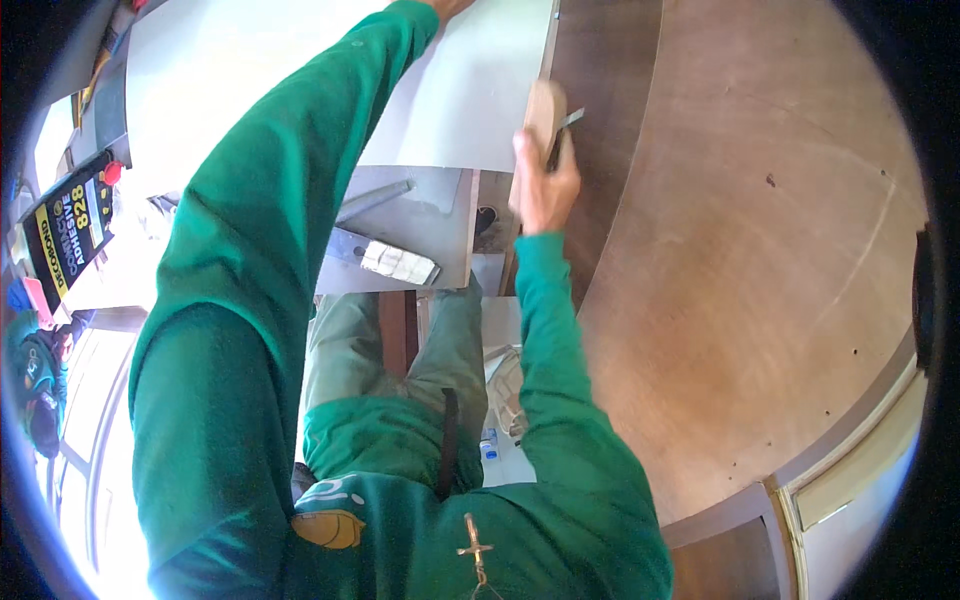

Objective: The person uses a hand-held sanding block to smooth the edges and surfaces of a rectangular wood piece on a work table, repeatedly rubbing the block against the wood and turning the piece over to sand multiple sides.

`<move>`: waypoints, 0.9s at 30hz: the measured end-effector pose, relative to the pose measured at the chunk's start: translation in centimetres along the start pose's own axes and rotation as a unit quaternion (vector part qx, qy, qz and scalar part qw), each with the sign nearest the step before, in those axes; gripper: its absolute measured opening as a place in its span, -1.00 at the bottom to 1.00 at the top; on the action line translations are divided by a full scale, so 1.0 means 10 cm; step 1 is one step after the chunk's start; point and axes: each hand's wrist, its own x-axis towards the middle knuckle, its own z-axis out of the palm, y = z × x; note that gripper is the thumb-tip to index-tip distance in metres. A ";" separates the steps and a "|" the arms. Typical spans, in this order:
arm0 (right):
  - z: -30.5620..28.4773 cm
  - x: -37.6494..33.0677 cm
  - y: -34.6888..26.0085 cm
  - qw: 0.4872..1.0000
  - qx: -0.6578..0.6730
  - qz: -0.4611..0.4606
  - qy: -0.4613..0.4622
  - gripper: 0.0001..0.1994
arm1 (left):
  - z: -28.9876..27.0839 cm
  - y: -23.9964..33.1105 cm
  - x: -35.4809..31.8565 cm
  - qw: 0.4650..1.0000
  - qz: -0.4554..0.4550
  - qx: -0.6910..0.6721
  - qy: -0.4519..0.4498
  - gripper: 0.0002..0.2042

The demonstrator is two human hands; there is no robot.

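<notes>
My right hand (pixel 548 190) is closed around a tan, round-ended wooden block (pixel 545 103) at the right edge of a large white sheet (pixel 455 115). A thin grey blade-like piece (pixel 573 117) sticks out between the block and my fingers; its other end is hidden in the hand. My left arm reaches far forward over the sheet. Only the wrist side of my left hand (pixel 450 7) shows at the top edge, and its fingers are out of the picture.
On a grey board (pixel 440 215) below the sheet lie a metal bar (pixel 375 200) and a whitish block (pixel 400 262) beside a steel strip. A black and yellow adhesive container (pixel 70 225) stands at left. A brown wooden panel (pixel 750 250) fills the right.
</notes>
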 end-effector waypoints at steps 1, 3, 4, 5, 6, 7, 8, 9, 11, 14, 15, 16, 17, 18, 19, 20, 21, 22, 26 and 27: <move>0.10 0.26 -0.15 0.999 0.026 -0.021 0.009 -0.24 | 0.00 0.01 0.02 1.000 0.003 -0.003 0.003 -0.66; 0.14 0.87 -0.31 0.999 -0.017 -0.006 -0.036 -0.31 | 0.00 0.06 0.04 1.000 0.006 -0.010 0.006 -0.67; 0.20 0.94 -0.56 0.998 0.021 -0.002 -0.061 -0.32 | 0.01 0.04 0.01 1.000 0.002 -0.012 0.002 -0.67; 0.21 0.98 -0.76 0.995 0.056 -0.003 -0.081 -0.32 | 0.01 0.07 0.01 1.000 -0.002 -0.017 0.003 -0.67; 0.15 0.98 -0.70 0.997 0.033 -0.005 -0.071 -0.32 | 0.00 0.11 0.02 1.000 -0.007 -0.010 0.001 -0.66; 0.14 0.94 -0.57 0.998 0.014 -0.010 -0.066 -0.32 | 0.00 0.09 0.05 1.000 0.001 -0.006 0.005 -0.66; 0.15 0.88 -0.41 0.998 -0.006 -0.013 -0.063 -0.31 | 0.01 0.05 0.04 1.000 0.007 -0.002 0.007 -0.66; 0.13 0.67 -0.24 0.998 -0.019 -0.019 -0.059 -0.24 | 0.02 -0.01 0.02 1.000 0.012 0.005 0.007 -0.65; -0.02 0.07 -0.04 0.999 -0.003 0.015 -0.030 -0.16 | 0.02 -0.02 0.00 1.000 0.005 0.012 0.002 -0.65; -0.13 -0.25 0.08 0.998 0.052 0.029 -0.016 -0.21 | 0.03 0.01 0.00 1.000 0.003 0.007 0.003 -0.65; -0.10 -0.15 -0.04 1.000 0.021 0.020 -0.001 -0.21 | 0.04 0.03 -0.01 1.000 0.007 0.002 0.003 -0.65; -0.03 0.08 -0.13 0.999 0.033 0.015 -0.020 -0.26 | 0.03 0.01 0.07 1.000 0.009 0.007 0.012 -0.65; 0.04 0.34 -0.19 0.998 0.045 0.015 -0.042 -0.30 | 0.04 0.00 0.09 1.000 0.011 0.012 0.017 -0.65; 0.11 0.59 -0.30 0.998 0.033 -0.002 -0.050 -0.35 | 0.05 0.00 0.02 1.000 0.011 0.014 0.015 -0.65; 0.11 0.79 -0.37 0.998 0.015 -0.018 -0.052 -0.40 | 0.06 0.08 -0.03 1.000 0.004 0.003 -0.002 -0.65; 0.06 0.88 -0.36 0.998 0.022 -0.023 -0.061 -0.37 | 0.04 0.17 -0.01 1.000 -0.003 -0.011 -0.017 -0.65; 0.11 0.98 -0.42 0.996 0.037 -0.035 -0.079 -0.34 | 0.00 0.12 0.05 1.000 -0.012 -0.013 -0.024 -0.65; 0.13 1.02 -0.47 0.993 0.050 -0.049 -0.096 -0.32 | 0.00 0.08 0.03 1.000 0.001 -0.013 0.004 -0.66; -0.08 0.17 0.00 0.999 0.010 -0.024 -0.036 -0.40 | 0.00 0.09 0.01 1.000 0.012 -0.006 0.009 -0.67; -0.16 -0.09 0.12 1.000 -0.011 -0.012 -0.022 -0.38 | -0.01 0.08 0.01 1.000 0.011 -0.012 0.007 -0.67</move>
